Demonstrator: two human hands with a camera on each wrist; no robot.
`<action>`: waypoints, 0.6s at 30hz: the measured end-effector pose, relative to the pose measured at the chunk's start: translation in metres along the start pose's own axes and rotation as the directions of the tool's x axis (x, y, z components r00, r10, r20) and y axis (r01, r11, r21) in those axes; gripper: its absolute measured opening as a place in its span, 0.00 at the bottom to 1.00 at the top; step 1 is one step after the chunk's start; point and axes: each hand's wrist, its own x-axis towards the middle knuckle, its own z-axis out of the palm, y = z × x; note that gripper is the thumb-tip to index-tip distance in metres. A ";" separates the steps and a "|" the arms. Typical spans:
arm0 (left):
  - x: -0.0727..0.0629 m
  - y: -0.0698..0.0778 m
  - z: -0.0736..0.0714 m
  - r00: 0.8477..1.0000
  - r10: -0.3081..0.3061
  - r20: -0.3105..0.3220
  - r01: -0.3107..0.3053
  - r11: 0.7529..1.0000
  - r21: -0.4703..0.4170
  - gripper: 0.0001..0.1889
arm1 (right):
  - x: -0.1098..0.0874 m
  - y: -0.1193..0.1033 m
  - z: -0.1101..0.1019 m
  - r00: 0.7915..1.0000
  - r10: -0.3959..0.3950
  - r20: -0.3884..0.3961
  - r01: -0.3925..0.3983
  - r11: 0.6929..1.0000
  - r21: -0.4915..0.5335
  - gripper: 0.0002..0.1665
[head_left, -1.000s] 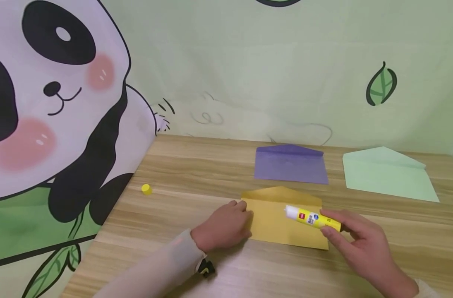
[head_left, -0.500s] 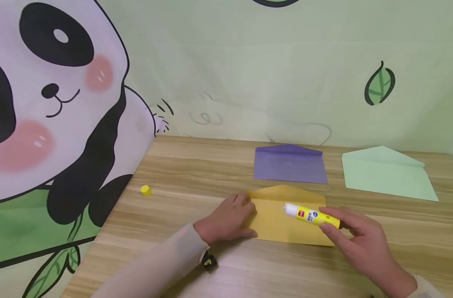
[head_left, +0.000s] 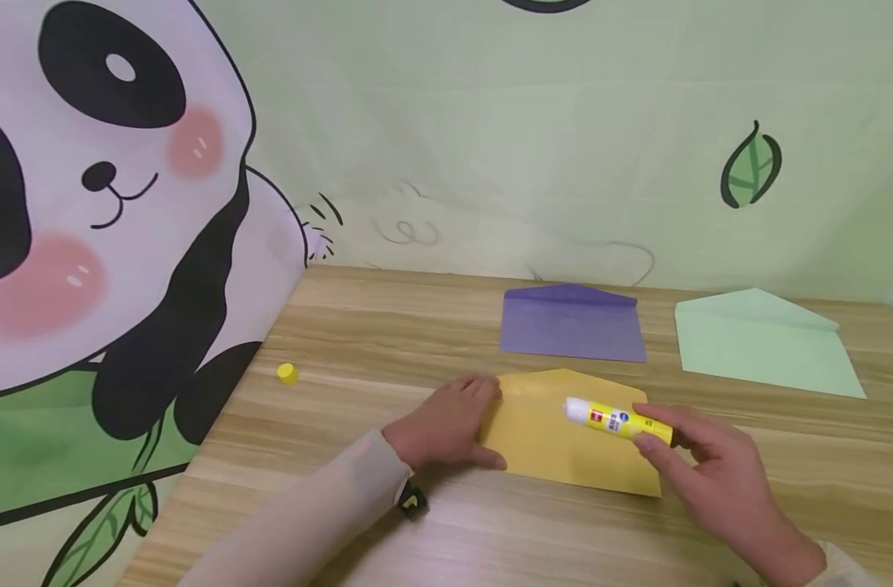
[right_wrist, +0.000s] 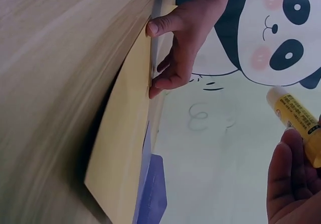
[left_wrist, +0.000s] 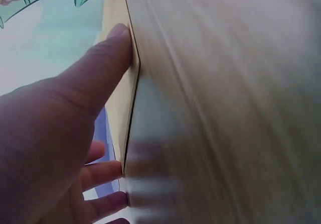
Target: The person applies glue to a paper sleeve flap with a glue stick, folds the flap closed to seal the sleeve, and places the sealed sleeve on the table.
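Glue stick [head_left: 613,420] sits in right fingers [head_left: 683,421] above yellow envelope [head_left: 549,444].

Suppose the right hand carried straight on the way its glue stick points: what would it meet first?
Probably the left hand, which rests at the near-side end of the yellow envelope. The glue stick is held above the paper, though, so it might pass over.

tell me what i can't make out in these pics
Fine print on the glue stick: too small, head view.
Part of its lower end: cut off by the right edge, right wrist view.
Left edge of the yellow envelope: partly covered by the left hand, head view.
Much of the purple envelope: behind the left hand, left wrist view.
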 end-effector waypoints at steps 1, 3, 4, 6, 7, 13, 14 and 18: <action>0.001 0.000 0.000 1.000 -0.009 -0.001 0.009 1.000 0.003 0.49 | 0.001 0.000 -0.001 1.000 0.008 -0.003 -0.008 1.000 0.003 0.26; 0.004 -0.001 0.002 1.000 -0.031 0.003 0.031 1.000 -0.004 0.52 | 0.003 0.000 -0.003 1.000 0.031 -0.005 -0.031 0.999 0.027 0.25; 0.004 -0.002 0.002 0.999 -0.039 0.008 0.039 0.999 -0.004 0.53 | 0.004 0.000 -0.004 0.999 0.036 -0.006 -0.036 0.998 0.049 0.24; 0.005 -0.004 0.002 0.999 -0.043 0.017 0.043 0.999 -0.001 0.54 | 0.007 0.001 -0.004 0.999 0.052 -0.009 -0.051 0.995 0.083 0.22; 0.005 -0.005 0.002 0.999 -0.042 0.022 0.042 0.999 0.002 0.54 | 0.007 0.001 -0.004 0.998 0.057 -0.010 -0.056 0.994 0.092 0.21; 0.004 -0.004 0.001 0.999 -0.019 0.043 0.018 0.999 0.032 0.54 | 0.010 0.004 -0.004 0.995 0.094 -0.017 -0.092 0.992 0.081 0.19; 0.004 -0.004 0.001 0.999 -0.016 0.046 0.015 0.999 0.032 0.53 | 0.010 0.004 -0.003 0.995 0.102 -0.017 -0.100 0.992 0.082 0.19; 0.003 -0.005 0.001 0.997 -0.009 0.073 0.007 1.000 0.027 0.50 | 0.009 0.006 -0.003 0.993 0.121 -0.015 -0.119 0.989 0.088 0.18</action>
